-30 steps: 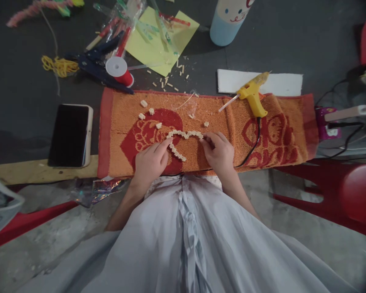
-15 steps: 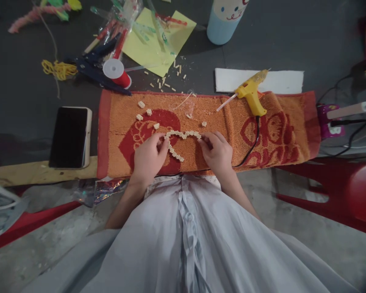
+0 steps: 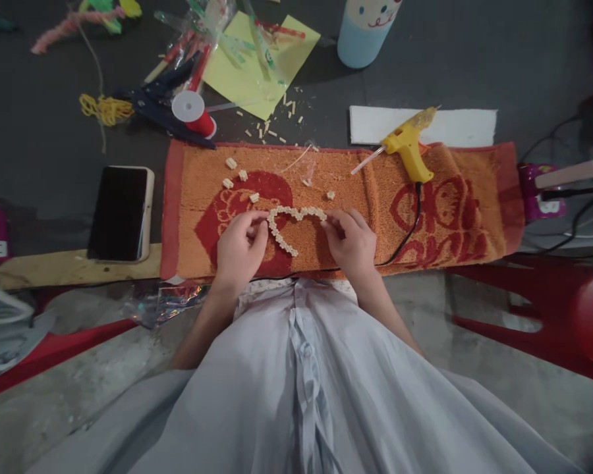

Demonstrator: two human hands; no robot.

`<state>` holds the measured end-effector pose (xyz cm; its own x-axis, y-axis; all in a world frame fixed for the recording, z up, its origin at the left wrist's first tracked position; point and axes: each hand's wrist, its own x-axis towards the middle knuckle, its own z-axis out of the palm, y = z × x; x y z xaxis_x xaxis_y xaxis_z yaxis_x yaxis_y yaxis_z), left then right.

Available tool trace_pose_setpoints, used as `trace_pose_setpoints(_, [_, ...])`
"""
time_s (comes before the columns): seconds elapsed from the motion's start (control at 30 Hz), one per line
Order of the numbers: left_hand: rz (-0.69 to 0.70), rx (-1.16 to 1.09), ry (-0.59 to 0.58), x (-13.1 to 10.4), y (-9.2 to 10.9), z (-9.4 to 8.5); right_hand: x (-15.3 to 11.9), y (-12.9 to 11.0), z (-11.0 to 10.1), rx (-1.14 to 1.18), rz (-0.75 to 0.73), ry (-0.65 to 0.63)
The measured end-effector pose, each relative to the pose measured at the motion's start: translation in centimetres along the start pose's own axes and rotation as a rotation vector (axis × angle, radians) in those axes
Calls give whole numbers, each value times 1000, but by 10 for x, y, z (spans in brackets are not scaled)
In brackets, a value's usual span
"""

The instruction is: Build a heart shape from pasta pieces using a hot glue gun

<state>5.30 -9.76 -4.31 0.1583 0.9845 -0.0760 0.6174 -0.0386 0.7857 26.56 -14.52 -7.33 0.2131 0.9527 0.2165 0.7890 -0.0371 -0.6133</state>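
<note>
A pale, bumpy partial heart outline (image 3: 278,237), built from small cream-coloured pieces, is between my hands over the orange towel (image 3: 321,253). Its two top curves and left side show; the lower right side is open. My left hand (image 3: 241,249) is closed, thumb and forefinger pinching the outline's left edge. At the outline's right end, my right hand (image 3: 352,242) pinches with curled fingers. Several small cream clusters (image 3: 254,197) lie on the towel just beyond my left hand, and a single cluster (image 3: 331,195) lies beyond my right.
A yellow glue gun (image 3: 409,148) rests partly on a white strip (image 3: 467,128), its cord running across the towel. At left lie a phone (image 3: 118,214), a red thread spool (image 3: 197,115) and dark blue pliers (image 3: 155,108). Yellow paper (image 3: 237,79) and a blue bottle (image 3: 360,39) stand farther back.
The view has shifted slightly, moving the table items a little up and right. Both hands stay at the heart outline's sides, and the outline appears slightly turned or tilted.
</note>
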Motion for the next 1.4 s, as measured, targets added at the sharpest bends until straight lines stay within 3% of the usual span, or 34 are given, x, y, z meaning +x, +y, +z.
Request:
trace_pose_setpoints(0.37, [10,-254,69,-8,0,6,-1,2,1,33,-49,36])
trace_pose_setpoints(0.93, [9,-368,113,-3,-6,1,14,1,4,79,-147,72])
trace_pose_setpoints(1.27, [5,-330,103,-4,-8,0,16,2,7,43,-131,28])
trace_pose_setpoints(1.4, [42,-174,99,-4,-12,-2,17,1,7,-4,-126,-3])
